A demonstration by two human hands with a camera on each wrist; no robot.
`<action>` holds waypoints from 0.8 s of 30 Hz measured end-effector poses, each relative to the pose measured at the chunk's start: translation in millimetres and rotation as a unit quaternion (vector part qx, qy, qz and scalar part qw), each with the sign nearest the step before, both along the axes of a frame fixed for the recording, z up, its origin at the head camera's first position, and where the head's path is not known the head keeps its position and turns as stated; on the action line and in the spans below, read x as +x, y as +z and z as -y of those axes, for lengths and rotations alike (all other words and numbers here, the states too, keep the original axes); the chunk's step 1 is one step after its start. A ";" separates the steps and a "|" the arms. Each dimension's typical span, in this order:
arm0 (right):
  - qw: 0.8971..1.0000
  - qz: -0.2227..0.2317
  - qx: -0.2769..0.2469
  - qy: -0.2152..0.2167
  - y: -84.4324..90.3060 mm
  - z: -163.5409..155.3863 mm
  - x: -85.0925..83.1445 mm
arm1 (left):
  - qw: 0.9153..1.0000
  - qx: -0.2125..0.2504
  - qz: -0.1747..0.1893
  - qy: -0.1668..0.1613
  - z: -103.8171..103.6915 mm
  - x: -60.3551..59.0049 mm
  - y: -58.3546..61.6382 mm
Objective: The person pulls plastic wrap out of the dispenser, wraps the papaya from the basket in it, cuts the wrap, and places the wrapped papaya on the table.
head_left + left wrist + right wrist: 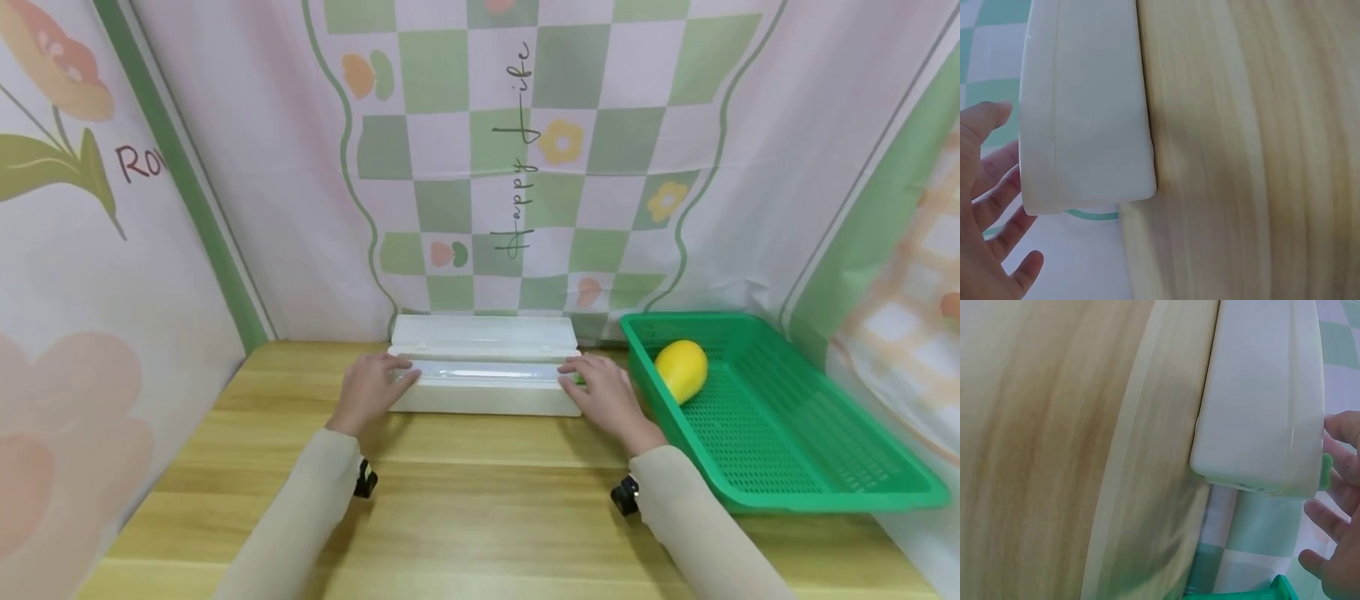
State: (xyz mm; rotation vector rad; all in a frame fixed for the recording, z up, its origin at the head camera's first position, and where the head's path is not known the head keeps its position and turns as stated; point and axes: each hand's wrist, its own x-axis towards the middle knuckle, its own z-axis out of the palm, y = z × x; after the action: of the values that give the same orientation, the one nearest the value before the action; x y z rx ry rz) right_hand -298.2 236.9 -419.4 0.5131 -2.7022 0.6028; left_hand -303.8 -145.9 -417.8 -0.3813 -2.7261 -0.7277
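Sleeves come first, then two hands on the table (480,500). Left hand (369,389) and right hand (609,398) rest with fingers spread, one on each end of the long white box (483,375). It runs from 9 to 3 o'clock, equally near both hands. Whether the fingers hook over its edge is hard to tell. At 2 o'clock, a green basket (825,492) holds a yellow fruit (681,369).

White rectangular box (483,398) lying long side across at far edge of bench (480,500), close against the backdrop. Lid hinged open and leaning back; clear film roll visible along the open top. Plain smooth white walls, rounded corners; left end flanked by left hand (369,390), right end by right hand (609,398), fingertips resting on the top edge.
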 end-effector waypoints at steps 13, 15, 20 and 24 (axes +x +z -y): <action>1.000 -0.010 0.027 0.001 4.2 1.0 -4.3 | 0.998 -0.006 -0.053 0.030 -4.1 -5.9 1.5; 0.999 -0.014 0.030 0.002 5.0 1.8 -5.0 | 0.998 -0.007 -0.060 0.031 -3.6 -6.3 0.9; 0.999 -0.025 0.037 0.002 4.5 4.3 -6.9 | 0.999 -0.013 -0.037 0.029 -2.1 -7.6 0.1; 0.999 -0.030 0.037 0.000 1.0 4.9 -7.9 | 0.999 -0.018 -0.017 0.020 -0.7 -8.1 -0.9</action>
State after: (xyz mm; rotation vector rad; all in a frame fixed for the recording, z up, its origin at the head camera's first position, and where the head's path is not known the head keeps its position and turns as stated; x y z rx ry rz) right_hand -306.1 232.0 -418.4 0.5417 -2.6751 0.4799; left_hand -311.9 -145.2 -418.7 -0.3439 -2.7095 -0.6565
